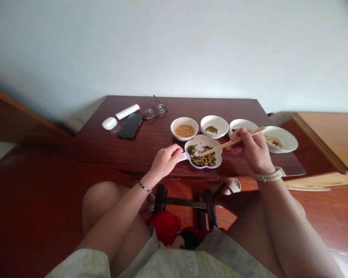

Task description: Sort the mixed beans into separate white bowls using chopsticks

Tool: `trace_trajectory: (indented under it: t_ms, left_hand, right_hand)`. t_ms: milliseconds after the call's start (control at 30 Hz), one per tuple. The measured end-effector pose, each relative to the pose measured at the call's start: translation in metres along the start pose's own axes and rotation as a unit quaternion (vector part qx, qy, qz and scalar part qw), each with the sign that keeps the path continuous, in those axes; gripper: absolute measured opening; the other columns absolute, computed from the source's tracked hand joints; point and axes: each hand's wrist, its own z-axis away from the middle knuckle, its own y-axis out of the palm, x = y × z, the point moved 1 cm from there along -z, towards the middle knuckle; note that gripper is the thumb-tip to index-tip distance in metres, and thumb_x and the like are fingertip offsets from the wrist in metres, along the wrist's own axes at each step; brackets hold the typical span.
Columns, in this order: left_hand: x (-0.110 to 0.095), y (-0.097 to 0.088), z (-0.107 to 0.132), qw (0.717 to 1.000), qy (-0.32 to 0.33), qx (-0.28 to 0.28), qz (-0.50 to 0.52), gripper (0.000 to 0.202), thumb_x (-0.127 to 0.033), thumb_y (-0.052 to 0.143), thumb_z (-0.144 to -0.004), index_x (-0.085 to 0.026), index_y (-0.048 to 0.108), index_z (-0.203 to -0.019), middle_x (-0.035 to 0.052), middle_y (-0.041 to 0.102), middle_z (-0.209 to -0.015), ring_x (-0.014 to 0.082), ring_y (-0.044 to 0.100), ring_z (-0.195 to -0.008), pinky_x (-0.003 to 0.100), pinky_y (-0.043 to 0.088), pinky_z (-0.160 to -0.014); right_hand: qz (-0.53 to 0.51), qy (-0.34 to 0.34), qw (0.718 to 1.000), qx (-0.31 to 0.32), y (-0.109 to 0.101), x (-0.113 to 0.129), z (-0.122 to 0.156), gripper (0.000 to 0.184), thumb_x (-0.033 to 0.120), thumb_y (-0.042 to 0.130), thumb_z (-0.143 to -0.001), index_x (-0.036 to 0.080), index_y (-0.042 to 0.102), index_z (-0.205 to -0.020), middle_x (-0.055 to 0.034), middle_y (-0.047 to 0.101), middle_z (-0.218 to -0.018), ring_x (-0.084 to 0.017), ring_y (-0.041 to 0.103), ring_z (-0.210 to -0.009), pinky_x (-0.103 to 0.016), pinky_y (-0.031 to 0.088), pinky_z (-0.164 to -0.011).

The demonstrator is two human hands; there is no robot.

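Note:
My left hand (167,160) is closed on the short handle of a white, scalloped dish (219,159) at the table's front edge. Mixed beans (205,159), yellow, black and green, lie inside the dish. My right hand (254,150) grips a pair of wooden chopsticks (220,147), whose tips reach down among those beans. Behind the dish stand a bowl of yellow soybeans (184,131) and a bowl with a few green mung beans (211,129). A third white bowl (245,123), partly hidden by my right hand, shows something dark inside. Pale and reddish pieces lie in the rightmost bowl (287,139).
Glasses (156,111), a black phone (130,126), a white cylindrical case (127,111) and a rounded white object (109,123) rest on the left of the dark table (104,148). A wooden cabinet (330,135) is at the right; the wall rises behind.

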Motion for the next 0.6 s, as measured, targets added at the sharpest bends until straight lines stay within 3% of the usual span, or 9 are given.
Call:
trace_trajectory:
  t_ms: [100, 167, 433, 600]
  left_hand:
    - [0.0004, 0.0004, 0.0001, 1.000, -0.002, 0.001, -0.005, 0.032, -0.039, 0.054, -0.116, -0.022, 0.079, -0.105, 0.0049, 0.085, -0.099, 0.0212, 0.076, -0.084, 0.030, 0.047, -0.076]
    - [0.0005, 0.0005, 0.0001, 1.000, -0.002, 0.001, -0.007, 0.032, -0.039, 0.054, -0.115, -0.022, 0.079, -0.105, 0.0051, 0.085, -0.098, 0.0213, 0.076, -0.084, 0.030, 0.048, -0.076]
    - [0.0002, 0.0004, -0.0005, 1.000, 0.004, 0.003, -0.005, 0.032, -0.039, 0.054, -0.116, -0.022, 0.079, -0.105, 0.0049, 0.086, -0.100, 0.0218, 0.078, -0.088, 0.030, 0.049, -0.078]
    - [-0.0003, 0.0002, -0.0004, 1.000, 0.001, 0.003, -0.001, 0.031, -0.039, 0.054, -0.116, -0.022, 0.078, -0.105, 0.0048, 0.085, -0.099, 0.0217, 0.077, -0.087, 0.030, 0.049, -0.079]
  right_hand:
    - [0.005, -0.022, 0.997, -0.067, -0.0051, -0.0040, -0.0024, 0.051, 0.073, 0.068, -0.105, 0.025, 0.076, -0.091, -0.0091, 0.079, -0.077, -0.023, 0.073, -0.061, -0.035, 0.062, -0.055]
    - [0.022, -0.028, 0.996, -0.077, -0.0075, -0.0072, -0.0042, 0.050, 0.074, 0.069, -0.104, 0.025, 0.076, -0.093, -0.0084, 0.080, -0.080, -0.022, 0.072, -0.060, -0.033, 0.060, -0.052]
    - [0.016, 0.031, 0.999, 0.035, -0.0069, -0.0078, -0.0015, 0.048, 0.073, 0.073, -0.102, 0.026, 0.075, -0.092, -0.0062, 0.083, -0.080, -0.025, 0.082, -0.073, -0.034, 0.068, -0.064]
    - [-0.001, 0.020, 1.000, 0.022, -0.0043, -0.0042, 0.0006, 0.052, 0.074, 0.070, -0.103, 0.025, 0.074, -0.089, -0.0066, 0.079, -0.077, -0.024, 0.078, -0.068, -0.036, 0.065, -0.062]
